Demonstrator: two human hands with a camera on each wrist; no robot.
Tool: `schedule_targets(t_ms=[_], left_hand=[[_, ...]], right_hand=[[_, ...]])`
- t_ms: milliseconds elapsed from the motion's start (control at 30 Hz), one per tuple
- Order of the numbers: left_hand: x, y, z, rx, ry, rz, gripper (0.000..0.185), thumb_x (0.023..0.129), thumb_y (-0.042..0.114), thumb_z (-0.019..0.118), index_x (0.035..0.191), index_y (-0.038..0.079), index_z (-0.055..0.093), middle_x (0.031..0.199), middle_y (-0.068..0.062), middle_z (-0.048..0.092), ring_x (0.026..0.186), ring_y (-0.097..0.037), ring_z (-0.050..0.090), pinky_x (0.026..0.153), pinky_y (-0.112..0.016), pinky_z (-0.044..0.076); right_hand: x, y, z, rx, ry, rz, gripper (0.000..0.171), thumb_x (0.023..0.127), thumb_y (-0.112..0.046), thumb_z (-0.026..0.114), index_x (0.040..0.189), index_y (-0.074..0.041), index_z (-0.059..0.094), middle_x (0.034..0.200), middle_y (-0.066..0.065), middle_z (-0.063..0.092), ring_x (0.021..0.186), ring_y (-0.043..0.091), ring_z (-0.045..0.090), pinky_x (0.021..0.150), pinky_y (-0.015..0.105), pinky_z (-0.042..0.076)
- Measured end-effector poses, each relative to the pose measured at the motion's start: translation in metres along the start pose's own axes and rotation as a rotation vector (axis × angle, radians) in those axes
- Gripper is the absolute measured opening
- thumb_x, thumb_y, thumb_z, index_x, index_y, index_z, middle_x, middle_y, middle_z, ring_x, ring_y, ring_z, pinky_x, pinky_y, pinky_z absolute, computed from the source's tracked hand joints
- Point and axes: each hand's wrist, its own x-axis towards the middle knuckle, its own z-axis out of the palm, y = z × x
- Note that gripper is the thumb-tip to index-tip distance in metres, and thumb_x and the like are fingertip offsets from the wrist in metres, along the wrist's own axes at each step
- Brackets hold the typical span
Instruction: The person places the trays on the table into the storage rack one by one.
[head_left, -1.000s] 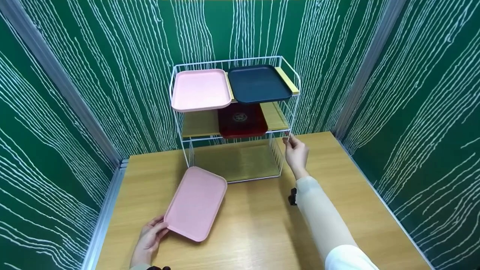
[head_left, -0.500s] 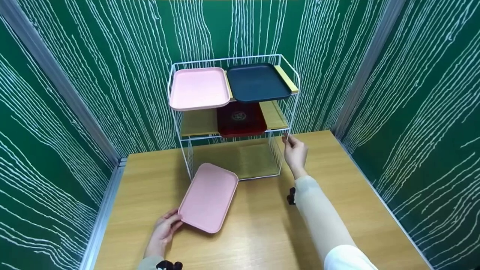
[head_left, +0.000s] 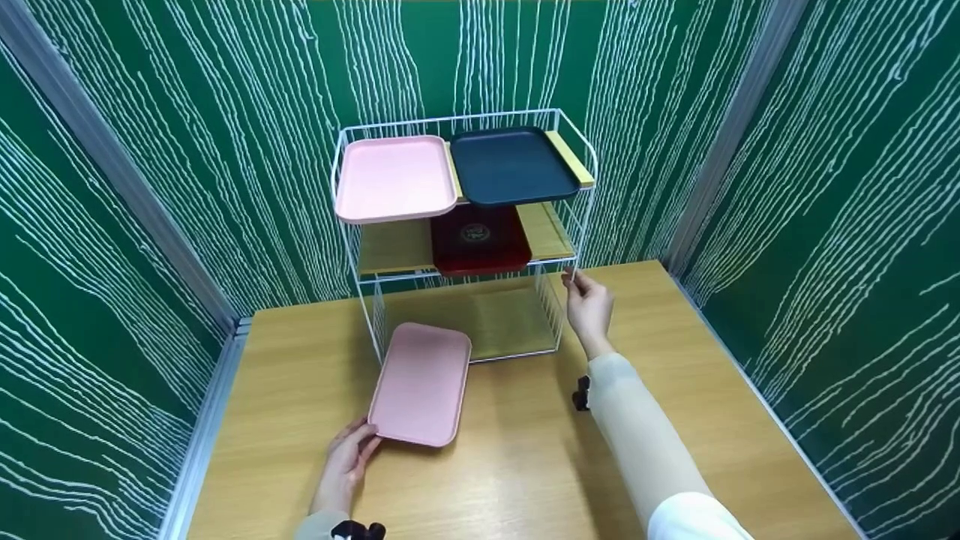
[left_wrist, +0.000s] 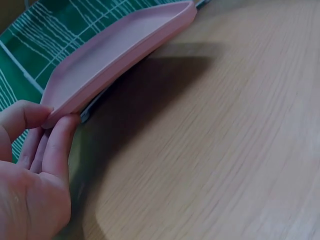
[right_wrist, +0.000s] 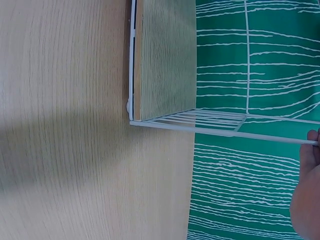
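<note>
My left hand [head_left: 349, 457] pinches the near left corner of a pink rectangular tray [head_left: 421, 384]. In the left wrist view the thumb lies on the rim of the pink tray [left_wrist: 115, 55] and the fingers are beneath; it is held tilted above the table. Its far end reaches the front of the lowest shelf [head_left: 510, 319] of a white wire rack [head_left: 369, 319]. At the rack's front right post, just below the middle shelf, my right hand [head_left: 590, 306] grips the wire. Only part of the right hand [right_wrist: 307, 195] shows in the right wrist view.
On the top shelf sit another pink tray [head_left: 397, 178] and a dark blue tray [head_left: 514, 165], side by side. A dark red tray [head_left: 487, 251] lies on the middle shelf. The rack stands toward the back of a wooden table [head_left: 517, 435], before green walls [head_left: 442, 60] with white lines.
My left hand has carried the pink tray to the right and toward the rack, turning it straighter. My right hand has stayed on the rack's post.
</note>
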Motion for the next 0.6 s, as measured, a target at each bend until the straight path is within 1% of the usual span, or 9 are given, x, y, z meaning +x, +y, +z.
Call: schedule_targets(t_ms=[100, 167, 267, 333, 500, 600], left_hand=[[0.000, -0.003, 0.008, -0.027, 0.023, -0.001, 0.058, 0.095, -0.018, 0.063, 0.148, -0.021, 0.039, 0.117, -0.012, 0.065, 0.094, -0.017, 0.072, 0.093, -0.031, 0.063], [0.002, -0.006, 0.015, -0.035, 0.020, 0.002, 0.060, 0.096, -0.018, 0.062, 0.149, -0.022, 0.036, 0.118, -0.013, 0.064, 0.095, -0.016, 0.072, 0.094, -0.031, 0.062], [0.005, -0.011, 0.025, -0.024, 0.007, 0.017, 0.060, 0.096, -0.018, 0.061, 0.150, -0.022, 0.035, 0.117, -0.011, 0.067, 0.095, -0.016, 0.072, 0.095, -0.031, 0.062], [0.008, -0.014, 0.030, -0.028, 0.005, 0.028, 0.059, 0.096, -0.017, 0.061, 0.150, -0.022, 0.037, 0.112, -0.008, 0.070, 0.094, -0.016, 0.072, 0.094, -0.031, 0.062], [0.012, -0.022, 0.043, -0.062, 0.004, 0.026, 0.057, 0.096, -0.017, 0.064, 0.149, -0.019, 0.043, 0.115, -0.010, 0.071, 0.097, -0.018, 0.073, 0.097, -0.033, 0.061], [0.015, -0.027, 0.050, -0.070, -0.010, 0.023, 0.056, 0.097, -0.017, 0.063, 0.149, -0.018, 0.043, 0.118, -0.011, 0.070, 0.098, -0.017, 0.073, 0.099, -0.031, 0.060]], right_hand=[[-0.001, 0.000, 0.000, 0.022, -0.008, 0.016, 0.025, 0.106, -0.003, 0.065, 0.128, -0.001, 0.077, 0.116, 0.016, 0.079, 0.109, 0.030, 0.076, 0.097, 0.043, 0.061], [-0.001, 0.000, -0.001, 0.031, -0.013, 0.024, 0.026, 0.106, -0.002, 0.064, 0.129, -0.001, 0.076, 0.117, 0.017, 0.079, 0.110, 0.029, 0.076, 0.097, 0.042, 0.061], [-0.001, -0.001, -0.002, 0.046, -0.015, 0.036, 0.027, 0.106, -0.002, 0.065, 0.130, -0.001, 0.075, 0.119, 0.017, 0.078, 0.111, 0.028, 0.075, 0.098, 0.041, 0.061], [-0.001, -0.001, -0.002, 0.046, -0.017, 0.040, 0.026, 0.106, -0.003, 0.065, 0.130, -0.001, 0.075, 0.119, 0.017, 0.078, 0.111, 0.028, 0.075, 0.098, 0.041, 0.061], [-0.001, -0.002, -0.001, 0.039, -0.018, 0.031, 0.025, 0.107, -0.004, 0.065, 0.129, 0.000, 0.076, 0.119, 0.016, 0.078, 0.112, 0.029, 0.075, 0.099, 0.041, 0.060], [-0.001, -0.002, 0.000, 0.039, -0.016, 0.022, 0.025, 0.106, -0.003, 0.064, 0.129, 0.001, 0.075, 0.119, 0.017, 0.078, 0.112, 0.030, 0.075, 0.100, 0.043, 0.060]])
